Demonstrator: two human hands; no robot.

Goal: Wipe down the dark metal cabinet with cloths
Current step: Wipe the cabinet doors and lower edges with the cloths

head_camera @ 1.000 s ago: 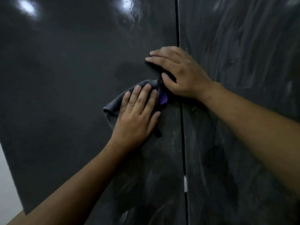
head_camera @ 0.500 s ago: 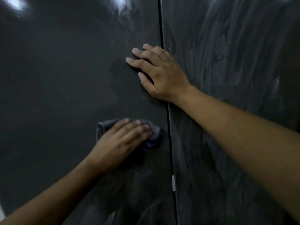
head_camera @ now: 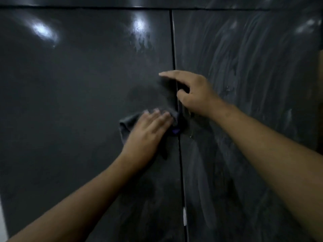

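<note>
The dark metal cabinet (head_camera: 73, 95) fills the view, its two doors meeting at a vertical seam (head_camera: 180, 163). My left hand (head_camera: 148, 133) presses a dark grey cloth (head_camera: 125, 125) flat against the left door, right beside the seam; its fingers lie straight on the cloth. A small purple tag (head_camera: 175, 131) shows at the cloth's right end. My right hand (head_camera: 194, 92) rests across the seam just above, fingers stretched out to the left and thumb pointing down. It holds nothing.
The right door (head_camera: 253, 75) carries pale streaky wipe marks. Light glares on the upper left door (head_camera: 139, 27). The cabinet's top edge (head_camera: 157, 7) runs along the top. A pale wall strip (head_camera: 2, 220) shows at the lower left.
My left hand has slid the cloth back up the left door towards my right hand. The view has tilted up, bringing the cabinet's top edge into sight.
</note>
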